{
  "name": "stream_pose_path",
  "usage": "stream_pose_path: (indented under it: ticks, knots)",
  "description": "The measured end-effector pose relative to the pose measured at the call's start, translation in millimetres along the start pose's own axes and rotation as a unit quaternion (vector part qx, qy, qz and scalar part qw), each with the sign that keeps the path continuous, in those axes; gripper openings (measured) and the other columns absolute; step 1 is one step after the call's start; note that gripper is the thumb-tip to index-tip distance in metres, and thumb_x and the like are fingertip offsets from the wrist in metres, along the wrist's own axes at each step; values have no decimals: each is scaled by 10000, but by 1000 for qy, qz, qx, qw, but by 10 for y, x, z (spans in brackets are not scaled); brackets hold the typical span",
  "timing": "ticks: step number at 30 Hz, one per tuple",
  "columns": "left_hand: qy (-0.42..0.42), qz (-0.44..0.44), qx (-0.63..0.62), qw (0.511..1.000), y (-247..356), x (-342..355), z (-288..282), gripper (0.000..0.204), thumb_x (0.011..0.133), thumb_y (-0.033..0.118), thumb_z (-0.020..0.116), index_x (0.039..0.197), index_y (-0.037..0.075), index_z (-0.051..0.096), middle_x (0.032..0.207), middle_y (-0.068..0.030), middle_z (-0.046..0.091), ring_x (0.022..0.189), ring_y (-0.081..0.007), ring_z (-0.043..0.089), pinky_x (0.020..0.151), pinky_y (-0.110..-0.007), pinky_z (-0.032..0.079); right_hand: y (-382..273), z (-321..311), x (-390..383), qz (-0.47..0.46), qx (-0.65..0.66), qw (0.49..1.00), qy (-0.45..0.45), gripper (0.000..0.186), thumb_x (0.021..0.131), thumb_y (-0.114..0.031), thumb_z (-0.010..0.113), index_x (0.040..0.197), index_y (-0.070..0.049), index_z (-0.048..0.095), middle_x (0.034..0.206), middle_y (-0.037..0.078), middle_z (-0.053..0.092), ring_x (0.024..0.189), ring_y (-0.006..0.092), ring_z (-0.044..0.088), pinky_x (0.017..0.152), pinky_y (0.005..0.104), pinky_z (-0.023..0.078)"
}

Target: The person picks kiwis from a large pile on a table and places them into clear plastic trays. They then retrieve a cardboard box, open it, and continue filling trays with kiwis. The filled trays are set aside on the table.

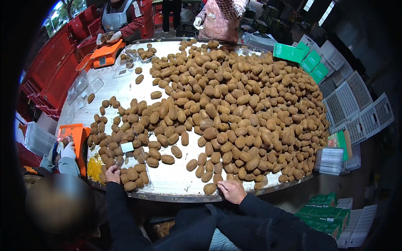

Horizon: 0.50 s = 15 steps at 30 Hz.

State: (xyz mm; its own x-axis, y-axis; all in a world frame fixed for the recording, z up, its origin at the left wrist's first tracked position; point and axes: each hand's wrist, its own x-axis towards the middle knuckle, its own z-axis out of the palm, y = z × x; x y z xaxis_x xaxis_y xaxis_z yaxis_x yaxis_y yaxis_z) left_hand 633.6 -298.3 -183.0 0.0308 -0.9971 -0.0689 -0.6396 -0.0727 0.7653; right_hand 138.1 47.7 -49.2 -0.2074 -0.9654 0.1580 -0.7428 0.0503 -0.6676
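Observation:
My left hand point(112, 174) is at the lower left, its fingers closed on the side of a clear plastic container point(145, 187) holding several brown kiwifruit point(132, 175). An open lid with a pale label point(127, 147) lies over fruit just beyond it. My right hand point(231, 190) rests at the near edge of the white table point(176, 184), fingers loosely bent and apart with nothing visible in them, beside loose kiwis point(210, 188). A large pile of kiwis point(247, 117) covers the centre and right.
Orange scales point(108, 53) sit at left, red crates point(50, 75) behind. White crates point(351, 104) and green boxes point(310, 62) line the right. Two co-workers point(117, 21) point(217, 21) face me across the table; another person's gloved hand point(68, 150) is at far left.

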Motion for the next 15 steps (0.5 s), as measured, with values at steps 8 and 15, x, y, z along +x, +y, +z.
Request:
stream_pose_path:
  ticks: [8,15]
  knots:
    - [99,-7,98,990,657,-359,-108,330,871,75,743,1181,-26,695,1015,-166,728,905,-271,705,829,-366,558,-17,21,9,-5,-12,1000,-20,118,947,-143,695,1004,-42,715,885,158,738,807,366,698,702,459,552]
    - [152,70,113,979,1612,-984,-208,284,905,129,734,1163,14,701,1037,-165,670,939,-316,676,821,-398,547,-64,17,-23,-14,-1,999,-43,134,952,-154,686,1008,-35,718,902,153,742,815,365,700,713,456,560]
